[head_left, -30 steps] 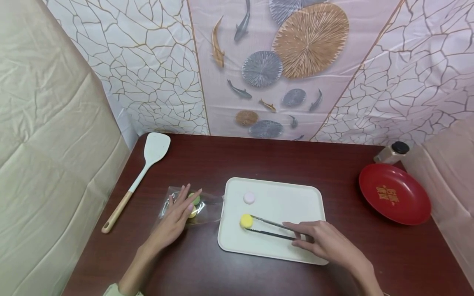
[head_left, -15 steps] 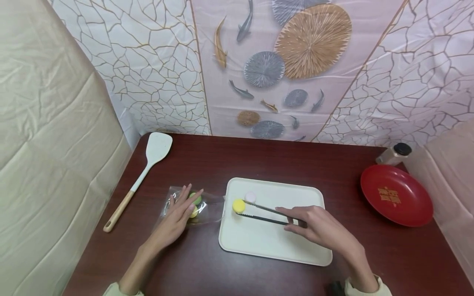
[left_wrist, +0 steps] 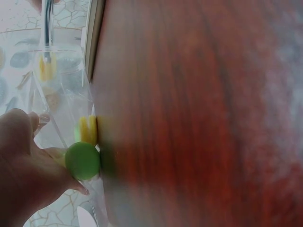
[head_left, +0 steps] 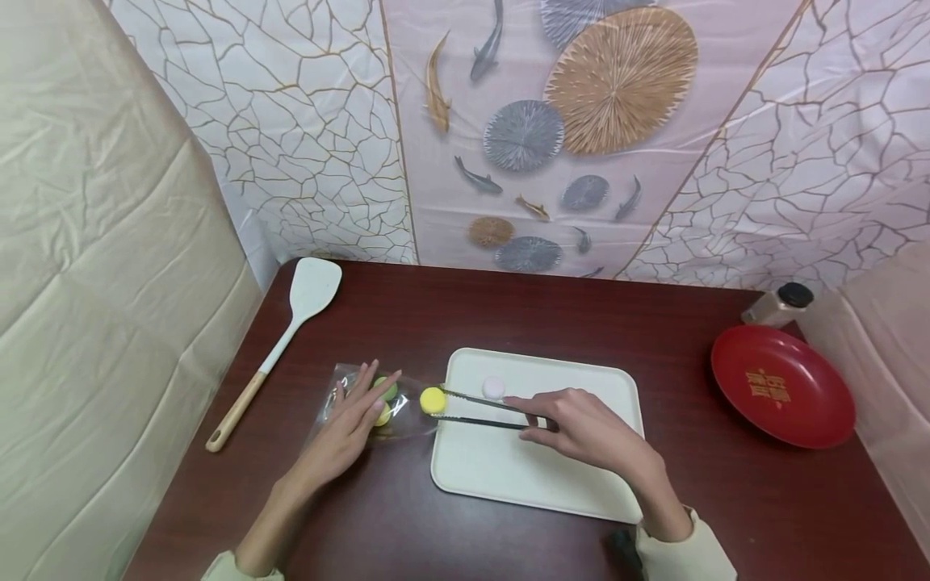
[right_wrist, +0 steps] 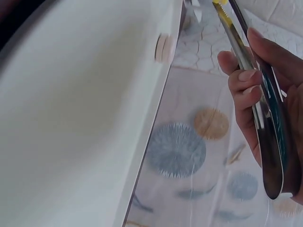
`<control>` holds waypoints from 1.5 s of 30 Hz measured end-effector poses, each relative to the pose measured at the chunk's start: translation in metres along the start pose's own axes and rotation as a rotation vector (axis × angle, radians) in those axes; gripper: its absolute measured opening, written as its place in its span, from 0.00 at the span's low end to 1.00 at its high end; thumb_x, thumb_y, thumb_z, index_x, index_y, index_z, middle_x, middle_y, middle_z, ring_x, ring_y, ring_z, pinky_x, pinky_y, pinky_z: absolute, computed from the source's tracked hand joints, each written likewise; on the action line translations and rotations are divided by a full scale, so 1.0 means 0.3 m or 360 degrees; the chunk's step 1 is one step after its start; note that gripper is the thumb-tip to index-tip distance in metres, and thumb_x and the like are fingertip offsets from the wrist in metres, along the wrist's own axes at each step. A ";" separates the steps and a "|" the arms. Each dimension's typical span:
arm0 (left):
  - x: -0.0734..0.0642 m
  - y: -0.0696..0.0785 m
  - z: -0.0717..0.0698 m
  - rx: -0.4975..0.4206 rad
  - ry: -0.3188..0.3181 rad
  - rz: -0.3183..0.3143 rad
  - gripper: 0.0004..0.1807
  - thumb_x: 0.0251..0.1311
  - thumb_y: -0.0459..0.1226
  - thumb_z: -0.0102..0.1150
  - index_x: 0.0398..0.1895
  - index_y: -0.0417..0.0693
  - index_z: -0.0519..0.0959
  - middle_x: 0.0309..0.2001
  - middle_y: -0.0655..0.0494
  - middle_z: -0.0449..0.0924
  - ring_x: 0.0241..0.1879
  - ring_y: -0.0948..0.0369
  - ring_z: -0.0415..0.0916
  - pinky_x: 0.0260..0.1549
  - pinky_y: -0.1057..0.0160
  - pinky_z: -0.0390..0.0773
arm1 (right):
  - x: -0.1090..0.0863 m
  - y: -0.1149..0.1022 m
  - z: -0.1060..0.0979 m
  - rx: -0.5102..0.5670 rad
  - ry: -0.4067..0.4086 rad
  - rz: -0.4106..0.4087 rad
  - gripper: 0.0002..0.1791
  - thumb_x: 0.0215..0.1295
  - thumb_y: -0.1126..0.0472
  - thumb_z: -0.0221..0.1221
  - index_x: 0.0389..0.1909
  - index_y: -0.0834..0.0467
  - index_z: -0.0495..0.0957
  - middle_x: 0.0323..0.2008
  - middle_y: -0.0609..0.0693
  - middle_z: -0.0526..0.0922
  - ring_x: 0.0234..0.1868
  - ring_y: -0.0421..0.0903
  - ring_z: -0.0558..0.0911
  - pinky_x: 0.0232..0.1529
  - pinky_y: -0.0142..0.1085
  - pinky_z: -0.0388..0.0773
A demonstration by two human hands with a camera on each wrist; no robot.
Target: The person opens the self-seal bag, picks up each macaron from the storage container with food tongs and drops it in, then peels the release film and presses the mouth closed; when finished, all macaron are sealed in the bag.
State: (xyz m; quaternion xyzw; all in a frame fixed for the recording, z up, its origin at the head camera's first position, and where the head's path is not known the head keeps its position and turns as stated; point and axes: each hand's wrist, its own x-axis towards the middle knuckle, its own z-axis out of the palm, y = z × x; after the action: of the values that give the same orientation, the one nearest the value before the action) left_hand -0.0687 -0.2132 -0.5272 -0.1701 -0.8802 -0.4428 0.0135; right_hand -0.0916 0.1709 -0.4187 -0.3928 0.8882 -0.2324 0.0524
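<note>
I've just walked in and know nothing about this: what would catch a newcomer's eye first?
Probably the bright yellow macaron held in tongs by the right hand, near the left edge of the white tray. The glossy red plate on the right of the table also stands out. Left of the tray, the left hand rests on a clear bag holding a green macaron.

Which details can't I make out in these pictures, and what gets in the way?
Head view: part of the clear bag, hidden under the left grip.
Head view: gold lettering on the red plate, too small and blurred to read.
Head view: the contents of the jar, too small to tell.
Head view: the dark object by the right sleeve, too blurred to identify.
Right wrist view: most of the yellow macaron in the tongs, cut off by the top edge.
</note>
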 end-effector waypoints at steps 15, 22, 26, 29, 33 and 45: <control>-0.004 -0.032 0.011 -0.0076 0.0074 0.0118 0.25 0.89 0.42 0.46 0.84 0.60 0.71 0.86 0.32 0.54 0.88 0.33 0.42 0.80 0.22 0.25 | 0.121 -0.036 0.092 -0.0004 -0.0116 -0.0004 0.21 0.70 0.59 0.75 0.62 0.55 0.89 0.37 0.45 0.92 0.26 0.30 0.70 0.29 0.28 0.70; -0.004 -0.010 0.007 -0.0081 0.0083 0.0142 0.26 0.88 0.40 0.46 0.83 0.60 0.71 0.85 0.30 0.55 0.87 0.32 0.44 0.79 0.22 0.27 | 0.147 -0.039 0.127 -0.0028 -0.0138 0.0042 0.21 0.68 0.58 0.76 0.62 0.54 0.90 0.30 0.42 0.88 0.25 0.31 0.70 0.27 0.29 0.71; -0.006 -0.001 0.003 -0.0076 0.0076 0.0120 0.26 0.88 0.39 0.46 0.83 0.59 0.72 0.85 0.28 0.55 0.87 0.31 0.44 0.79 0.21 0.27 | 0.150 -0.046 0.138 -0.0050 -0.0156 0.0072 0.22 0.68 0.59 0.76 0.62 0.53 0.90 0.28 0.42 0.86 0.25 0.32 0.71 0.26 0.31 0.72; -0.005 0.011 -0.002 -0.0082 0.0071 0.0099 0.25 0.87 0.38 0.47 0.82 0.55 0.73 0.85 0.27 0.55 0.86 0.28 0.44 0.78 0.19 0.27 | 0.144 -0.057 0.132 -0.0079 -0.0142 0.0074 0.22 0.67 0.59 0.76 0.62 0.53 0.90 0.29 0.42 0.87 0.25 0.33 0.73 0.27 0.33 0.74; -0.004 0.006 0.001 -0.0084 0.0084 0.0110 0.25 0.87 0.38 0.49 0.81 0.55 0.74 0.84 0.28 0.56 0.85 0.28 0.45 0.77 0.18 0.28 | 0.105 -0.071 0.094 -0.0110 -0.0070 0.0052 0.23 0.66 0.58 0.77 0.62 0.51 0.89 0.30 0.40 0.87 0.26 0.32 0.74 0.27 0.32 0.74; -0.004 -0.037 0.021 -0.0050 0.0109 0.0140 0.26 0.86 0.37 0.50 0.82 0.60 0.73 0.85 0.30 0.57 0.87 0.32 0.46 0.78 0.19 0.28 | -0.095 -0.037 -0.097 -0.0171 0.0136 0.0339 0.29 0.62 0.58 0.80 0.65 0.48 0.88 0.30 0.34 0.83 0.24 0.28 0.67 0.25 0.28 0.69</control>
State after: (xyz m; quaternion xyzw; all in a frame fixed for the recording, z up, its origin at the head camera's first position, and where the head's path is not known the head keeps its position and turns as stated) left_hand -0.0704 -0.2147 -0.5400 -0.1936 -0.8639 -0.4610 0.0606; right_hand -0.0726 0.1958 -0.3902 -0.2882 0.9375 -0.1942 0.0180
